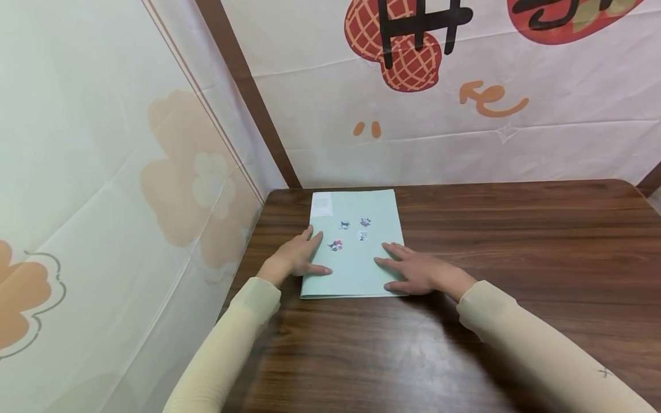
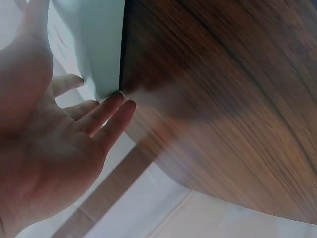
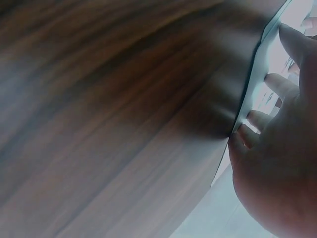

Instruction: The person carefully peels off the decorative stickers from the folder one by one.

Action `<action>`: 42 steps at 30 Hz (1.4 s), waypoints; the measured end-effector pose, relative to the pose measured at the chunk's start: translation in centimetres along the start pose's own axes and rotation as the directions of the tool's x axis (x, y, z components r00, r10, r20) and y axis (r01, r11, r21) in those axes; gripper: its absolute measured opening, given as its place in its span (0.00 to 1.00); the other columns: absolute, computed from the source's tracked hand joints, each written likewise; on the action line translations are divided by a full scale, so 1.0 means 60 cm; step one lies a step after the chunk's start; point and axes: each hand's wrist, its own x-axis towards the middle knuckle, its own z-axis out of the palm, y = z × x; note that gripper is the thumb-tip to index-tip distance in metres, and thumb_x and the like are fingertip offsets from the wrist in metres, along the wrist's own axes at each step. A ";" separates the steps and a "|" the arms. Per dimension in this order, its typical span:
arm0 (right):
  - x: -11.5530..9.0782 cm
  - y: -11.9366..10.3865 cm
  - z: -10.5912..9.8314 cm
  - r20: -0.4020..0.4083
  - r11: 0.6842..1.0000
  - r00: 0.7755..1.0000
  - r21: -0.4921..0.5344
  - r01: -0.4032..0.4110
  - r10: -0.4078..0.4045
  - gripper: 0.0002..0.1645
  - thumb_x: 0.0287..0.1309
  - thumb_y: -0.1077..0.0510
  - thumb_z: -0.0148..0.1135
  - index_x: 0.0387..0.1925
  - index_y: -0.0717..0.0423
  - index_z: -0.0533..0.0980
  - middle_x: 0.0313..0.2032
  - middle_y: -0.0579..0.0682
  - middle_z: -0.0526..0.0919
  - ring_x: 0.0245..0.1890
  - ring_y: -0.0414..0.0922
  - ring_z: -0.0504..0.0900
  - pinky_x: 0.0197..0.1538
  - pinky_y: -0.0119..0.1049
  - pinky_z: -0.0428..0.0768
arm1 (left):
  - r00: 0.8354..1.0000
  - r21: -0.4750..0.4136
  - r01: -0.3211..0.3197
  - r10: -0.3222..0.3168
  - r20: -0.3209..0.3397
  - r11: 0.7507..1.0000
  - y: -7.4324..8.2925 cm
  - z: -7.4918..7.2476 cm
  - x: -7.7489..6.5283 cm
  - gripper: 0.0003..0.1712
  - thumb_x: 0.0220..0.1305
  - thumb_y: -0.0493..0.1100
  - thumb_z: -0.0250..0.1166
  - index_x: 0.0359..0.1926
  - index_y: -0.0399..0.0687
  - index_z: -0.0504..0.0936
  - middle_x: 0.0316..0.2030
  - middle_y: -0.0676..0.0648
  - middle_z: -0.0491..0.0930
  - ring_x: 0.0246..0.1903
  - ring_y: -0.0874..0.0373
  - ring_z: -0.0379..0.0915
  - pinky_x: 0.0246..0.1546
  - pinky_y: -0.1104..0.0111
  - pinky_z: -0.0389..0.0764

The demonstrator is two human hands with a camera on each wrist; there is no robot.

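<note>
Mint folder [image 1: 356,267]: we see four small stickers [image 1: 362,236], one white label [image 1: 322,204]
Pose: closed, flat toward the worktop's [image 1: 516,241] back

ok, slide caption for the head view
Left hand and right hand rest on a mint-green folder bearing four small figures, on a brown table.

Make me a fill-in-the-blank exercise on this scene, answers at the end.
1. The mint-green folder carries ____ small cartoon stickers.
2. Its white label sits at the far ____ corner.
3. Of the left hand and right hand, the one farther from the label is the ____.
4. The wood-grain table is dark ____ in color.

Missing words: four; left; right; brown.
</note>
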 end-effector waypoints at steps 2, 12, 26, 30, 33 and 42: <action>-0.008 0.006 0.002 -0.011 1.000 1.000 0.002 0.006 -0.006 0.42 0.73 0.36 0.56 0.80 0.44 0.58 0.81 0.58 0.44 0.81 0.59 0.44 0.71 0.63 0.62 | 1.000 0.003 -0.004 0.004 0.005 1.000 0.006 0.002 0.004 0.64 0.58 0.71 0.70 0.82 0.47 0.49 0.81 0.35 0.39 0.78 0.37 0.44 0.73 0.45 0.59; -0.048 0.028 0.002 -0.042 1.000 0.999 -0.003 0.009 -0.009 0.42 0.73 0.37 0.56 0.80 0.47 0.58 0.81 0.60 0.45 0.80 0.60 0.45 0.72 0.62 0.61 | 0.999 0.039 -0.037 0.037 0.006 0.999 0.043 0.008 0.019 0.66 0.55 0.72 0.71 0.82 0.49 0.49 0.81 0.36 0.38 0.78 0.38 0.46 0.73 0.46 0.61; -0.095 0.055 0.007 -0.072 1.000 0.997 -0.023 -0.008 0.007 0.41 0.73 0.38 0.56 0.79 0.47 0.60 0.81 0.60 0.47 0.79 0.62 0.48 0.70 0.63 0.64 | 0.998 0.103 -0.056 0.055 0.014 0.993 0.095 0.014 0.040 0.67 0.54 0.75 0.70 0.82 0.50 0.50 0.81 0.36 0.39 0.78 0.39 0.49 0.72 0.47 0.63; -0.106 0.060 0.006 -0.077 1.000 0.997 -0.021 -0.009 0.008 0.41 0.73 0.38 0.56 0.79 0.47 0.60 0.80 0.61 0.48 0.79 0.62 0.48 0.69 0.63 0.66 | 0.998 0.114 -0.066 0.066 0.007 0.991 0.107 0.014 0.042 0.66 0.53 0.75 0.70 0.82 0.50 0.51 0.81 0.36 0.40 0.77 0.39 0.50 0.71 0.47 0.64; -0.114 0.065 0.007 -0.085 1.000 0.996 -0.027 -0.016 0.014 0.41 0.73 0.37 0.55 0.79 0.47 0.61 0.80 0.61 0.48 0.79 0.62 0.49 0.67 0.63 0.69 | 0.997 0.116 -0.073 0.073 0.004 0.991 0.118 0.013 0.044 0.66 0.54 0.74 0.70 0.82 0.50 0.51 0.81 0.36 0.40 0.77 0.39 0.50 0.71 0.47 0.64; -0.138 0.078 0.010 -0.100 0.999 0.995 -0.019 -0.033 0.031 0.42 0.73 0.34 0.54 0.79 0.46 0.61 0.80 0.61 0.49 0.79 0.63 0.50 0.64 0.63 0.71 | 0.998 0.167 -0.065 0.065 0.005 0.984 0.149 0.019 0.051 0.66 0.54 0.76 0.69 0.82 0.51 0.50 0.81 0.36 0.41 0.77 0.40 0.53 0.70 0.49 0.67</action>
